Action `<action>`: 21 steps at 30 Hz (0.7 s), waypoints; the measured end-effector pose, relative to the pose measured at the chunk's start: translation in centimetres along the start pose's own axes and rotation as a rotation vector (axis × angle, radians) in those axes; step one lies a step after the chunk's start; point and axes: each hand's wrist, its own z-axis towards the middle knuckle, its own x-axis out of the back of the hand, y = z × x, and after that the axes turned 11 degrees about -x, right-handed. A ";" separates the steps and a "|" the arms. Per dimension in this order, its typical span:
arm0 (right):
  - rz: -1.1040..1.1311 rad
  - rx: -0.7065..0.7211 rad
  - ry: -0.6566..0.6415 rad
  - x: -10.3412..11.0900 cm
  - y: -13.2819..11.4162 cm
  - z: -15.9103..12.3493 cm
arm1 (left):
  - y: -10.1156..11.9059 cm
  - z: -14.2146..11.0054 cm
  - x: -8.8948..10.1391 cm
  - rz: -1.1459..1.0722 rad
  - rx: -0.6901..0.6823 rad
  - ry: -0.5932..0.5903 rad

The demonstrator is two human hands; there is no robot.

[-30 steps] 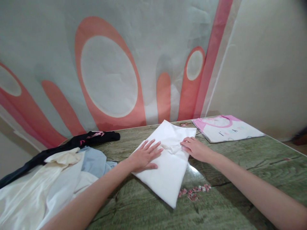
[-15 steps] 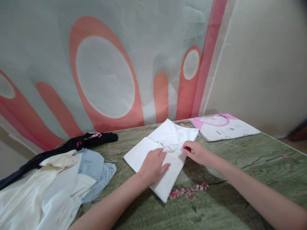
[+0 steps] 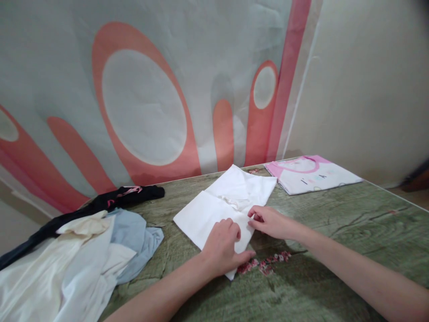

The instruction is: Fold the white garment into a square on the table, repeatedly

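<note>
A white folded garment lies at a slant on the table in front of me, with a bunched, wrinkled fold near its middle. On its near part rests my left hand, fingers bent and the thumb spread away toward the near corner, which it partly covers. My right hand is at the garment's right edge, its thumb and fingertips closed on the cloth there. What kind of garment it is cannot be made out.
Loose white and cream clothes are heaped at the left, beside a light blue cloth and a black garment. A folded pink and white T-shirt lies at the back right. A patterned wall hanging rises behind the wood-look table.
My left hand has slid nearer and to the right over the garment, its thumb spreading wider. My right hand has moved slightly nearer and left along the edge.
</note>
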 end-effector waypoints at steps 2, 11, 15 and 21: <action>0.041 0.009 0.026 -0.1 -0.3 -0.1 | 0.2 -0.1 -0.1 0.018 0.002 -0.011; 0.090 0.163 0.056 0.2 -0.4 0.0 | -0.1 0.0 0.2 -0.011 0.033 0.038; 0.011 0.177 0.060 0.2 0.2 0.3 | -2.9 0.1 0.4 0.025 0.088 0.117; 0.013 0.185 0.087 0.0 0.4 0.6 | -8.7 -0.2 0.5 0.117 0.233 0.186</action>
